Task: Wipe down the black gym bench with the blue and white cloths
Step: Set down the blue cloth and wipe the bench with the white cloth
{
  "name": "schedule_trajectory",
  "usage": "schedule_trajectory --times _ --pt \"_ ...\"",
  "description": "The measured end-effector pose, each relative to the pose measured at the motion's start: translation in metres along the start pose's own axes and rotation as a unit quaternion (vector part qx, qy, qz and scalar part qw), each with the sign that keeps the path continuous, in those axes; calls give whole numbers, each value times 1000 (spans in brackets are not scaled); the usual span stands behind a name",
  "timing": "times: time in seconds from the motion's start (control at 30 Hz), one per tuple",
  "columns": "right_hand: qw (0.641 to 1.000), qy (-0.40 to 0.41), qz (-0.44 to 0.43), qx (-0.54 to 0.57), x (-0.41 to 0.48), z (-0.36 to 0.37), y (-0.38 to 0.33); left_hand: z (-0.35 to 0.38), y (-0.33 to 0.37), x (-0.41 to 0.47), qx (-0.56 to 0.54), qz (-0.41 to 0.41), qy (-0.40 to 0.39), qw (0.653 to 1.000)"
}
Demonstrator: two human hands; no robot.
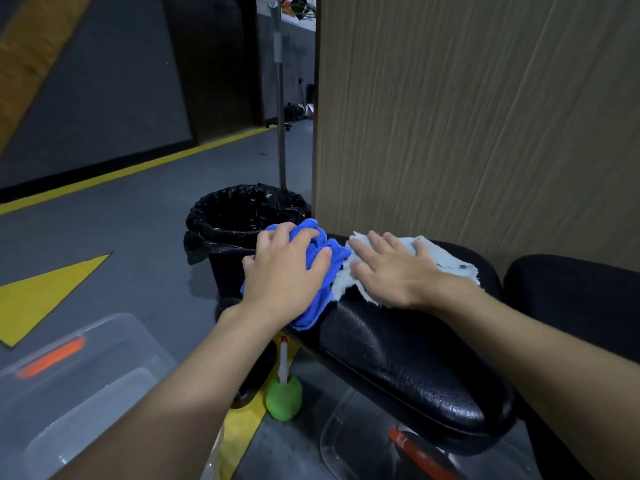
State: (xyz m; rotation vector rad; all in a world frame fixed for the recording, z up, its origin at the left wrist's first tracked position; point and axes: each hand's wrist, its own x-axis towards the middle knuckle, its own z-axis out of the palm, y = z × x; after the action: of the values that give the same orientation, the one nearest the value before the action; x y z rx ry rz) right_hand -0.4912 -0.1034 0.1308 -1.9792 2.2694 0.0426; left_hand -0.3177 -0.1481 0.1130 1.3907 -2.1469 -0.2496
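Gripping blue cloth (337,254) in left hand (284,271), right hand (391,271) flat on white cloth (446,261), lined bin (242,209) beyond bench (415,368), spray bottle (284,393) below

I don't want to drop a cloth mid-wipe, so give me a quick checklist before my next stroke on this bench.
1. Left hand grips the blue cloth: ok.
2. Right hand flat on the white cloth: ok.
3. Both cloths touch the bench: ok.
4. Blue cloth fully on the bench: not ok, it drapes over the left edge.
5. Bench damp enough: cannot tell.
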Motion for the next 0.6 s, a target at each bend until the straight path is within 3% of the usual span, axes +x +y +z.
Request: schedule_trajectory --times 0.2,0.6 --pt "1000 -4 22 -6 3 2 0 1 2 -1 8 -1 10 1000" --pt "993 48 -86 -63 -109 22 -10 -1 2 -6 -2 32 14 999"
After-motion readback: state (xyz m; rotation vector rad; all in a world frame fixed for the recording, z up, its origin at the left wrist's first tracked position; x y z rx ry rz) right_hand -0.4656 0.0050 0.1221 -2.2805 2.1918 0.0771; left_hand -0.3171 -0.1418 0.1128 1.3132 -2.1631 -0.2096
